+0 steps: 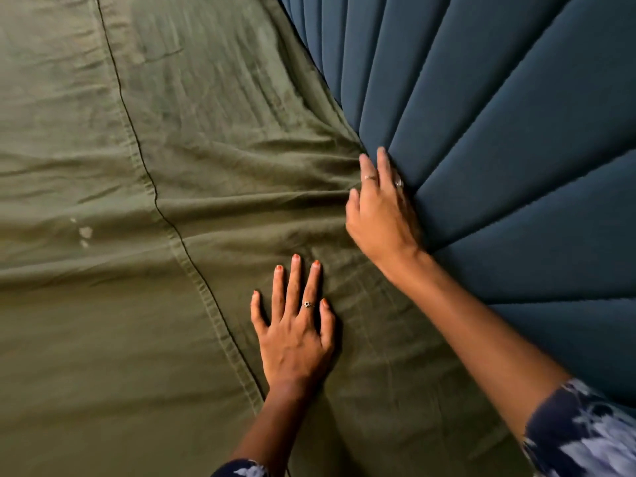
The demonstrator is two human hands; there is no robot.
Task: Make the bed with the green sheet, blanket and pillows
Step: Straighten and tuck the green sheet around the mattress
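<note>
The green sheet covers the bed and fills the left and middle of the view, with a stitched hem line running diagonally across it. My left hand lies flat on the sheet, fingers spread and straight. My right hand is at the seam where the sheet meets the blue padded headboard, fingers straight and pushed against that seam. The sheet wrinkles toward this hand. No blanket or pillows are in view.
The headboard's ribbed blue panels fill the right side and stand against the mattress edge. A few small pale spots mark the sheet at the left.
</note>
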